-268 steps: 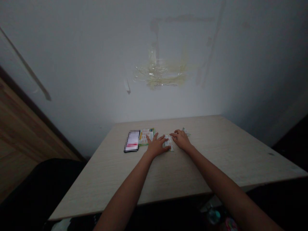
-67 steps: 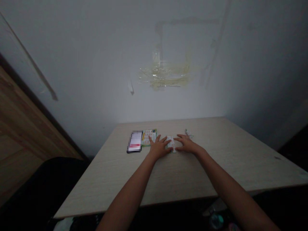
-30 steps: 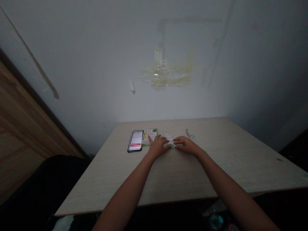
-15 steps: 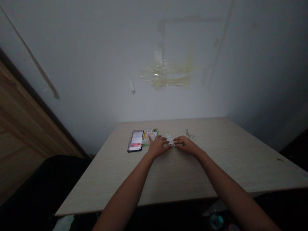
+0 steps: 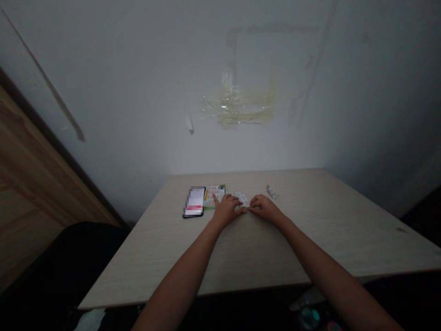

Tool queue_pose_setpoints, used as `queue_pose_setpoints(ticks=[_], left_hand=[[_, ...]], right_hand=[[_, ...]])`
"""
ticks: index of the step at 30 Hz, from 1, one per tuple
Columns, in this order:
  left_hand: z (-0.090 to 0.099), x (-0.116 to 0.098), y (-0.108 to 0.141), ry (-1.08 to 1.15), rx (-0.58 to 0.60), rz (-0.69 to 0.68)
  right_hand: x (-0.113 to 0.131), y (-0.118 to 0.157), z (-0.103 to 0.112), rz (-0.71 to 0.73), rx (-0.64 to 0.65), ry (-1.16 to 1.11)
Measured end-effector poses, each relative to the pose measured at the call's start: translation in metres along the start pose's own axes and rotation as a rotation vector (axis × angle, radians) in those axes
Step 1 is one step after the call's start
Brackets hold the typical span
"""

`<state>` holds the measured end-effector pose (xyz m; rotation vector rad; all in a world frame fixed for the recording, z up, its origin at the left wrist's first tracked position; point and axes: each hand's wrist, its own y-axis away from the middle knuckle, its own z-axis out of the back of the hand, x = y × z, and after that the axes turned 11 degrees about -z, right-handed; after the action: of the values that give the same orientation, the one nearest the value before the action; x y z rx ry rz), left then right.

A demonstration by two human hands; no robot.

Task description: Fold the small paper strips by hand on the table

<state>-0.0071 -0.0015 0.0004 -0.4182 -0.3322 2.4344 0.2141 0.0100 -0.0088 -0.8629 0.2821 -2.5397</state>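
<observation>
A small printed paper (image 5: 242,196), pale with reddish blocks, lies on the table between my two hands. My left hand (image 5: 226,208) is at its left side, thumb and forefinger bent around the near left corner, while the little finger sticks out to the left. My right hand (image 5: 266,207) pinches the near right edge, fingertips close together. A narrow greenish-yellow strip shows along the paper's near edge; the fingers partly cover it. Beyond my left hand is a larger green-bordered printed sheet (image 5: 211,195), partly hidden by that hand.
Left of the sheet lies a phone (image 5: 194,202) with a lit, blurred screen. A small crumpled wrapper-like scrap (image 5: 272,191) is beyond my right hand. The pale wooden table (image 5: 310,220) meets a wall (image 5: 144,92) with old tape (image 5: 241,108) on it.
My right fingers have shifted slightly and drawn closer together at the paper's near edge. My left hand has barely moved. Everything else stays in place.
</observation>
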Motion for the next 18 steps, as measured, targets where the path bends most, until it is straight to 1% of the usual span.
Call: queue_pose_setpoints(ticks=[3,7,10,14,18], left_hand=[[0.0008,-0.0003,0.0002,-0.02,0.018,0.011],[0.0019,-0.002,-0.0002,-0.05,0.028,0.067],[0.0015,-0.003,-0.0013,-0.076,0.022,0.108],[-0.0003,-0.0032,-0.0037,-0.078,0.053,0.136],[-0.0003,-0.0025,-0.0047,-0.071,0.067,0.142]], right_hand=[[0.0004,-0.0001,0.0005,0.007,0.002,-0.002],[0.0005,0.0009,-0.0005,-0.006,-0.006,-0.013],[0.0005,0.003,-0.0014,-0.07,-0.025,-0.011],[-0.0002,0.0049,-0.0016,-0.146,-0.061,-0.018],[-0.0016,0.0043,0.0002,-0.111,-0.064,-0.027]])
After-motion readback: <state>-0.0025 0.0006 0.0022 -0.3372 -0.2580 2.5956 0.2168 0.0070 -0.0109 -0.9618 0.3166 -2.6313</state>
